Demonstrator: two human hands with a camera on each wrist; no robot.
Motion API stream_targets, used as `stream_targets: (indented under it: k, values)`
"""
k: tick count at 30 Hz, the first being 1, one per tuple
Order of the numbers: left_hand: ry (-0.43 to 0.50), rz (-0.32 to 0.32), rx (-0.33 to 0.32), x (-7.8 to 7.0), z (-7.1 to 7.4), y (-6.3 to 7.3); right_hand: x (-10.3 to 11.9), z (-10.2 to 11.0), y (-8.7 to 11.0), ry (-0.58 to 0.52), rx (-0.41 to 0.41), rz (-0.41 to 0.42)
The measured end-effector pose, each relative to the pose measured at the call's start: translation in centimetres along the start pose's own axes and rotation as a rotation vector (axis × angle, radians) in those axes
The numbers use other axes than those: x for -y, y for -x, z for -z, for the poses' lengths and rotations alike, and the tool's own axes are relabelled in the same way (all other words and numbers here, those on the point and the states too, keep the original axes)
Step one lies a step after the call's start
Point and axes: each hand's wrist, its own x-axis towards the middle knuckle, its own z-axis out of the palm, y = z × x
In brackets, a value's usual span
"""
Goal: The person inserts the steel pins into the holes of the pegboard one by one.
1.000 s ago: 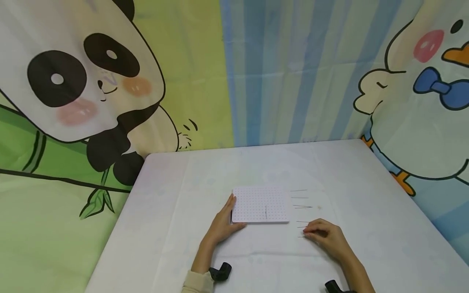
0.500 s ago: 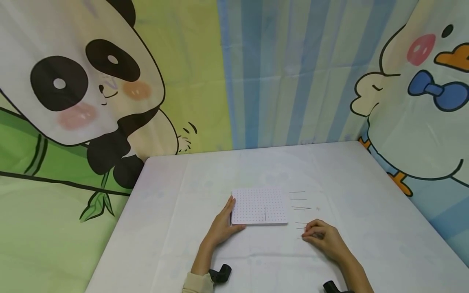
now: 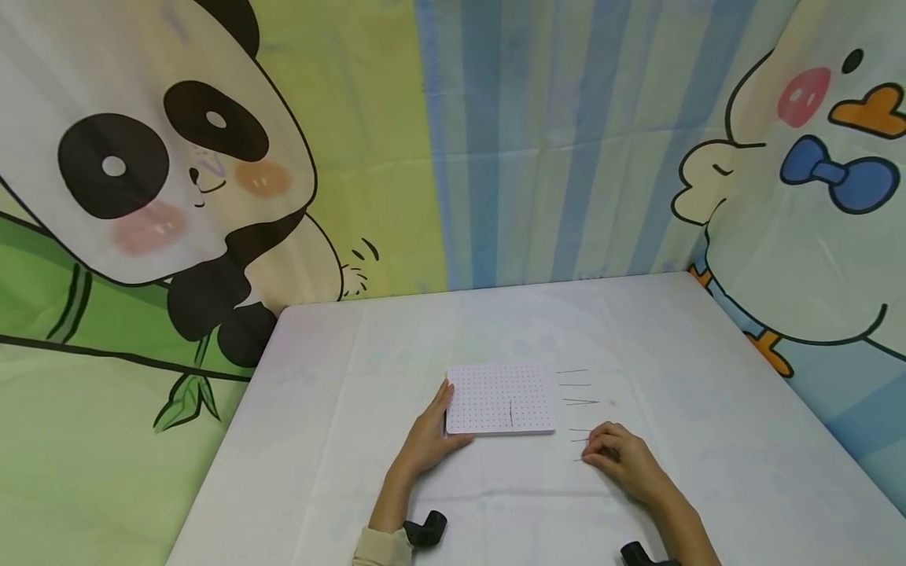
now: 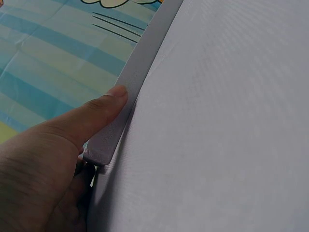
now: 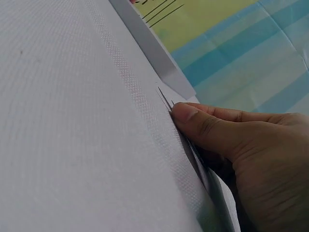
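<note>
The fingers of the right hand [image 3: 626,458] pinch a thin dark stick [image 5: 164,95]: thumb and fingertip meet on it, and one end pokes out past the thumb, low over the table [image 3: 311,472]. How much of the stick the hand hides, I cannot tell. The fingers of the left hand [image 3: 428,432] lie extended at the near left corner of a white board [image 3: 495,389], the thumb along its near edge and the others against its left side, bracing it.

The board is flat on the table in front of the person, between the two hands, its face dotted with a regular grid of small holes. One upright-looking stick [image 3: 511,413] shows near its near edge, right of the middle; whether it stands in a hole or lies flat I cannot tell.

Just beyond the tip of the right hand are two more sticks, the upper one [image 3: 580,430] and the lower one [image 3: 580,440], their right ends close to the fingers. Further off, right of the board, lie a far stick [image 3: 572,371], a second stick [image 3: 575,384] just nearer, and a pair of sticks [image 3: 582,402] that converge at their right ends.

A black device [image 3: 426,529] sits at the left wrist beside a beige sleeve [image 3: 383,546]. Behind the table hangs a printed cloth with a panda [image 3: 205,189] on the left and a white bird [image 3: 807,259] with a blue bow on the right.
</note>
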Motion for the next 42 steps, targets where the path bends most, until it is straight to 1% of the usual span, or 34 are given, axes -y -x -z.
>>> stream_targets:
  k: [6, 11, 14, 18, 21, 23, 26, 30, 33, 37, 42]
  values:
    - [-0.015, 0.006, -0.006, 0.2, -0.1, 0.1, 0.1, -0.3, -0.2, 0.031, -0.005, 0.017]
    - [0.008, 0.018, -0.002, 0.2, -0.1, 0.4, 0.4, -0.6, -0.2, 0.075, -0.015, 0.006]
    - [0.018, 0.024, 0.003, 0.2, 0.0, 0.4, 0.7, -0.5, -0.4, 0.101, -0.053, 0.005]
    - [0.013, 0.016, 0.000, 0.2, 0.1, 0.4, 1.4, -0.4, -1.1, 0.085, -0.152, 0.033]
    - [0.008, 0.004, -0.007, 0.2, 0.2, 0.2, 1.9, -0.5, -2.3, 0.030, -0.219, 0.070]
    - [0.010, 0.000, -0.008, 0.2, 0.3, 0.0, 2.6, -0.7, -3.3, -0.023, -0.243, 0.085]
    - [0.007, 0.000, -0.009, 0.2, 0.3, -0.1, 3.4, -1.2, -4.7, -0.141, -0.264, 0.094]
    - [0.012, -0.003, -0.010, 0.1, 0.3, -0.1, 4.2, -2.5, -6.4, -0.292, -0.304, 0.112]
    - [0.027, -0.003, -0.008, 0.0, 0.3, 0.0, 4.4, -3.6, -7.3, -0.377, -0.334, 0.136]
    - [0.034, 0.014, 0.005, 0.0, 0.3, 0.0, 4.5, -5.0, -8.2, -0.442, -0.344, 0.138]
    - [0.031, 0.028, 0.015, 0.1, 0.3, 0.0, 4.8, -6.3, -9.1, -0.491, -0.311, 0.116]
